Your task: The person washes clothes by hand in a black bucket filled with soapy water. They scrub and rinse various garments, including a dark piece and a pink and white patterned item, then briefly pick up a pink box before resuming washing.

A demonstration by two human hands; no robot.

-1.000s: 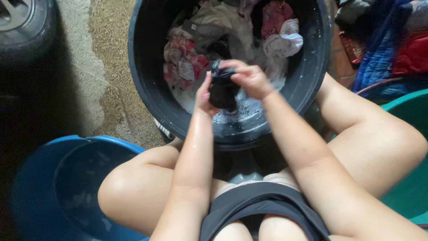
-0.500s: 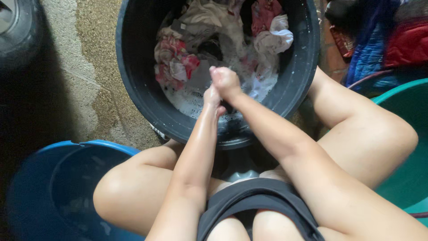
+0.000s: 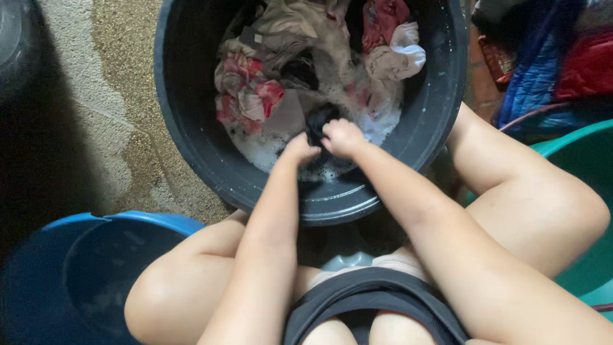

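Both hands are clenched on one dark garment: the left hand and the right hand sit knuckle to knuckle, gripping it low in the black tub near the tub's near rim, over soapy water. Beyond them a heap of wet clothes, floral, beige, red and white, fills the far side of the tub. A blue basin stands by the left knee and a green basin by the right.

One label shows: a small pale rectangular garment tag sewn to the beige cloth at the upper left of the laundry pile. No packages, signs or screens are in view.
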